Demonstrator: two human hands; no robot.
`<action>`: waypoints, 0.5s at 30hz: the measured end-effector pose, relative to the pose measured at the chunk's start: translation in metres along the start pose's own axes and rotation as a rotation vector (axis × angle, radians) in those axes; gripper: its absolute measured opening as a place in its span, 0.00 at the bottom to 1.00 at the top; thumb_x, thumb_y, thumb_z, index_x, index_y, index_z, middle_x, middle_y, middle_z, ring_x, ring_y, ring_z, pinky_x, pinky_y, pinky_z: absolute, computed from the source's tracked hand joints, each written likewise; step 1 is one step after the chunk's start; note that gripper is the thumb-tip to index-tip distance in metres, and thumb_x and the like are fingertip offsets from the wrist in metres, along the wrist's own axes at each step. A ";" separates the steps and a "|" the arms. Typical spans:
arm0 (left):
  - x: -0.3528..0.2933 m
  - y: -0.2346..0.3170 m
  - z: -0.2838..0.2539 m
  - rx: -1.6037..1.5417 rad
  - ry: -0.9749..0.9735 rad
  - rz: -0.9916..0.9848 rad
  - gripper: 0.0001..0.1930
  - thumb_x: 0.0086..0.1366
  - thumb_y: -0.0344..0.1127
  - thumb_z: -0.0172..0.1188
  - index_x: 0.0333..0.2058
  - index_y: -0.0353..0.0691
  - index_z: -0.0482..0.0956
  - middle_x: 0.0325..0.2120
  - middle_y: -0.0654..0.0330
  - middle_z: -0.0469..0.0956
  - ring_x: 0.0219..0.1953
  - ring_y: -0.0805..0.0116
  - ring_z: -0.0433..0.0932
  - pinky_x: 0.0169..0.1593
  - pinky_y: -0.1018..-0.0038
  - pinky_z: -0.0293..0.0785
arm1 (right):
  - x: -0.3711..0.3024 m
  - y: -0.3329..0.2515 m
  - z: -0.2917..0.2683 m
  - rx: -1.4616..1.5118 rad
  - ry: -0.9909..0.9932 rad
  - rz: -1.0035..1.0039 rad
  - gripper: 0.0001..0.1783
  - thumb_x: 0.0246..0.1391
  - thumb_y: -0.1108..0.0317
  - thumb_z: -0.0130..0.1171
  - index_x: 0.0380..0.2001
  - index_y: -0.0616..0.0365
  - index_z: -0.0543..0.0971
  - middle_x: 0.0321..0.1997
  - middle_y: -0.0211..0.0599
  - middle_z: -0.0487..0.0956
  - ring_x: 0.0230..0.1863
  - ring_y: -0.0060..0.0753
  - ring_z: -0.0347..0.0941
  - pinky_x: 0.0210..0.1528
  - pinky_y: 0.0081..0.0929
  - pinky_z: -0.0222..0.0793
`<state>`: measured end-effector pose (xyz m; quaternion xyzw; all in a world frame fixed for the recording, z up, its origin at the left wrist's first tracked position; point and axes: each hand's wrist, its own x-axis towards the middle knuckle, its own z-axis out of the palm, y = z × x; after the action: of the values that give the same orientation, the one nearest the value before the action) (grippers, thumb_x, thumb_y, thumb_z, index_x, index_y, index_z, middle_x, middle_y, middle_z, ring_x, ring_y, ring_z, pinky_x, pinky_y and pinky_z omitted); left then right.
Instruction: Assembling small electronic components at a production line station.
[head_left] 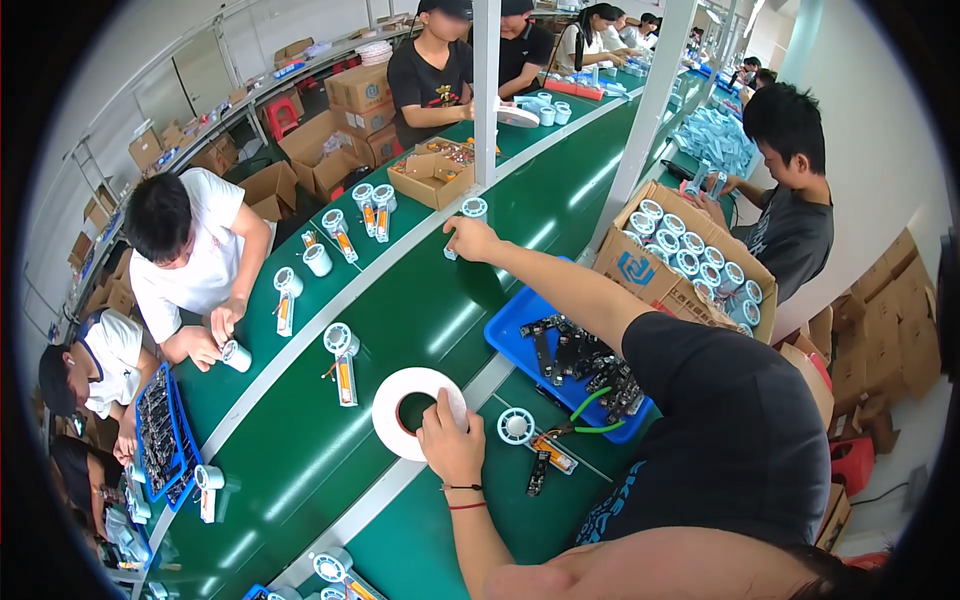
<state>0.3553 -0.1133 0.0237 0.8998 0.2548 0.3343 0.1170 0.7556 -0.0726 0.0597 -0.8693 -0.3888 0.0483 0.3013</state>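
My left hand (451, 437), with a dark band and a red cord at the wrist, grips the right rim of a wide white tape-like roll (397, 388) at the edge of the green belt. My right hand (472, 240) reaches across to the belt's far side. Its fingers are closed on the lower part of a small fan unit (475, 208) with a round, pale-blue-rimmed head. Right of my left hand lies another fan unit (516, 426) with an orange-wrapped battery and a small black board (539, 472) beside it. Green-handled pliers (598, 411) rest nearby.
A blue tray (522, 318) of black parts sits under my right arm, beside a carton (655, 268) packed with white cylinders. More fan units (341, 340) lie along the green belt (420, 300). Metal posts (486, 95) rise at the belt's edges. Co-workers (195, 235) sit opposite.
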 end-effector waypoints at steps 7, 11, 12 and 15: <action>0.004 0.000 0.002 -0.038 -0.042 -0.004 0.28 0.54 0.37 0.66 0.55 0.38 0.76 0.40 0.53 0.77 0.39 0.53 0.77 0.44 0.62 0.72 | -0.003 -0.018 -0.001 -0.206 -0.055 -0.059 0.23 0.51 0.63 0.67 0.51 0.53 0.77 0.42 0.40 0.84 0.48 0.41 0.81 0.50 0.43 0.76; -0.001 -0.003 -0.005 -0.019 -0.043 -0.034 0.28 0.54 0.37 0.66 0.55 0.38 0.76 0.40 0.53 0.77 0.39 0.53 0.77 0.44 0.62 0.72 | -0.006 -0.056 -0.006 -0.393 -0.080 -0.025 0.29 0.46 0.54 0.73 0.51 0.51 0.78 0.53 0.48 0.79 0.52 0.47 0.79 0.53 0.44 0.75; 0.001 0.001 -0.006 0.000 -0.015 -0.019 0.28 0.54 0.37 0.66 0.55 0.38 0.76 0.40 0.53 0.77 0.39 0.53 0.77 0.44 0.62 0.72 | -0.005 -0.059 -0.012 -0.486 -0.068 0.008 0.32 0.44 0.51 0.75 0.52 0.51 0.79 0.56 0.50 0.77 0.54 0.49 0.78 0.55 0.45 0.75; 0.003 0.005 -0.006 0.012 0.015 0.003 0.28 0.54 0.37 0.66 0.55 0.38 0.76 0.40 0.53 0.77 0.39 0.53 0.77 0.43 0.62 0.72 | 0.008 -0.051 -0.033 -0.499 -0.213 0.037 0.37 0.39 0.44 0.77 0.51 0.52 0.80 0.60 0.54 0.73 0.56 0.53 0.76 0.56 0.46 0.75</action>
<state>0.3546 -0.1155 0.0315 0.8983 0.2564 0.3397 0.1090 0.7385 -0.0562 0.1162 -0.9136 -0.4025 0.0475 0.0342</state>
